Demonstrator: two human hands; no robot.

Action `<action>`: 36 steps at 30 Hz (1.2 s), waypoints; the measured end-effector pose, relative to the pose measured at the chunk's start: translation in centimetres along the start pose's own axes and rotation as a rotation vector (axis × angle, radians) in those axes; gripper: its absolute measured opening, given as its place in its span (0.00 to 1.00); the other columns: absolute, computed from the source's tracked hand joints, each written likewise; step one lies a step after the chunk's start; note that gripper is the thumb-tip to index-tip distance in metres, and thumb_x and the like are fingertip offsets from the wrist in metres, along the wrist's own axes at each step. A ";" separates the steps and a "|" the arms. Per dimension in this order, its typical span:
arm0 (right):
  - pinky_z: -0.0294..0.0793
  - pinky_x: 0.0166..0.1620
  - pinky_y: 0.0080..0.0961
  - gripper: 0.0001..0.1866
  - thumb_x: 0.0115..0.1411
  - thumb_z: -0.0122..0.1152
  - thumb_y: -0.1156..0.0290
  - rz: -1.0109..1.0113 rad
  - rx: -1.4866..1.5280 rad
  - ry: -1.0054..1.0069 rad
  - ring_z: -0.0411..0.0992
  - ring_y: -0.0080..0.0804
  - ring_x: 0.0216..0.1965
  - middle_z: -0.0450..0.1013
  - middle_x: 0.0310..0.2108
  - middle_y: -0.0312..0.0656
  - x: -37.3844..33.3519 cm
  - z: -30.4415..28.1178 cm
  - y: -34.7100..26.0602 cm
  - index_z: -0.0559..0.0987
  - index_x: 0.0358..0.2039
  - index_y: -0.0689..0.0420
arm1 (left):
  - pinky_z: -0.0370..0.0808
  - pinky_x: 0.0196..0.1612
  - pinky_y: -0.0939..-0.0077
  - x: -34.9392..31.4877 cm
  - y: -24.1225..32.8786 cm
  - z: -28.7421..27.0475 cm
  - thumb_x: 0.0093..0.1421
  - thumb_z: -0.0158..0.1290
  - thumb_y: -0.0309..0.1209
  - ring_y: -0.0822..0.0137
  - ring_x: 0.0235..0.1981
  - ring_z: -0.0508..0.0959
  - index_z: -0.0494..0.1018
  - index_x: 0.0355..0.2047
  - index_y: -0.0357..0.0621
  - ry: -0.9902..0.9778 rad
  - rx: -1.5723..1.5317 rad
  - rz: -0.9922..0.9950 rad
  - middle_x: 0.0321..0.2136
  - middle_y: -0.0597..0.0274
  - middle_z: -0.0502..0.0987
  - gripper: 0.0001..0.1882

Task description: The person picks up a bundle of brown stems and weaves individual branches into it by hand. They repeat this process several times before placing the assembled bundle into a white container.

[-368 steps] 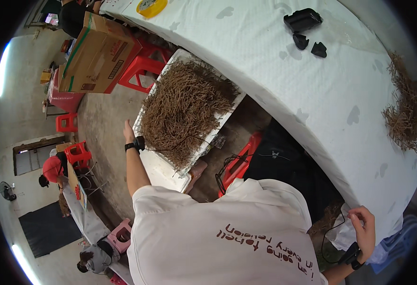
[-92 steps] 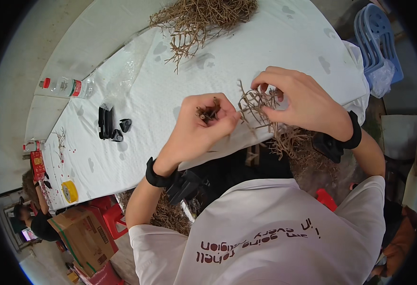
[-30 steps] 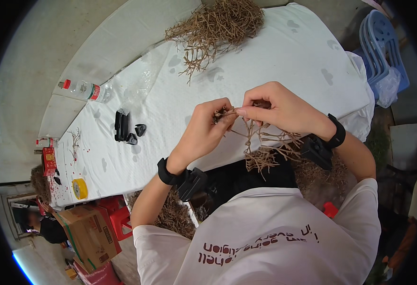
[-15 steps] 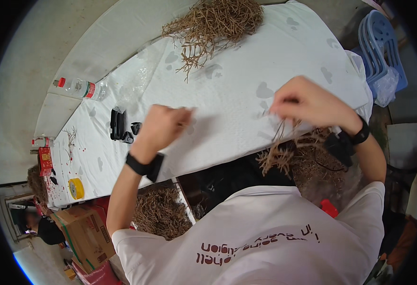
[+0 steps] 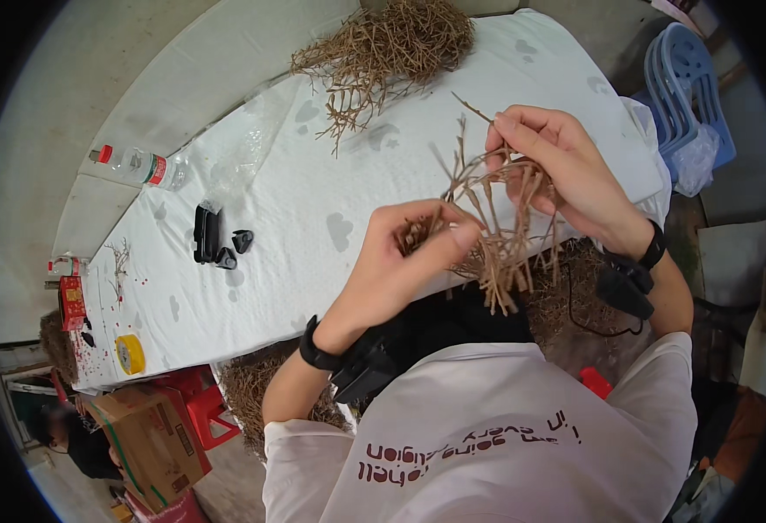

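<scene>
A dry brown branched twig (image 5: 498,277) hangs between my two hands over the table's near edge, its forked tips pointing down. My left hand (image 5: 411,266) is closed, fingers and thumb curled round the left part of the twig. On the right, my right hand (image 5: 561,170) pinches the upper part of it between thumb and fingers. One thin stem sticks up past the right fingertips. A large heap of similar brown twigs (image 5: 400,52) lies at the far side of the table.
On the white tablecloth (image 5: 261,296) are black plastic parts (image 5: 207,234), a plastic bottle (image 5: 143,166) and a yellow tape roll (image 5: 129,354). Blue stacked stools (image 5: 688,96) stand at right. A cardboard box (image 5: 152,444) and more twigs (image 5: 256,388) sit below; another person (image 5: 78,436) is at lower left.
My left hand has moved right and now grips the twig. My right hand has raised the twig from the near edge, and both hands have come together on it.
</scene>
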State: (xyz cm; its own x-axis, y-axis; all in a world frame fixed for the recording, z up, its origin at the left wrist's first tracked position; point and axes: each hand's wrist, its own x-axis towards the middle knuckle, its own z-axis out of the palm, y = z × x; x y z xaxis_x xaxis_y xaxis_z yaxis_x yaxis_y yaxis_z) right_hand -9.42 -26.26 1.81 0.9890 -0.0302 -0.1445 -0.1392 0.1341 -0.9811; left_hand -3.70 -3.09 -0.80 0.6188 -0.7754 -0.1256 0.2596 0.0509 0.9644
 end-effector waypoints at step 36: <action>0.70 0.34 0.15 0.12 0.57 0.71 0.76 0.008 -0.196 -0.478 0.74 0.14 0.33 0.74 0.30 0.31 1.7 0.5 3.5 0.74 0.36 0.60 | 0.67 0.31 0.83 1.9 -0.2 -3.9 0.64 0.66 0.29 0.83 0.28 0.70 0.81 0.39 0.35 -0.316 0.349 -0.005 0.26 0.74 0.77 0.09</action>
State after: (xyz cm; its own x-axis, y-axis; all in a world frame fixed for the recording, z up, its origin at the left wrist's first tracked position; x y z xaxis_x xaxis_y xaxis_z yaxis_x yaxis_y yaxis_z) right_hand -8.21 -25.39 -1.80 0.8936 0.4319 -0.1221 -0.1079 -0.0573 -0.9925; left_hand 0.30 -2.17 -2.16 0.3482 -0.9314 -0.1060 -0.0365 -0.1265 0.9913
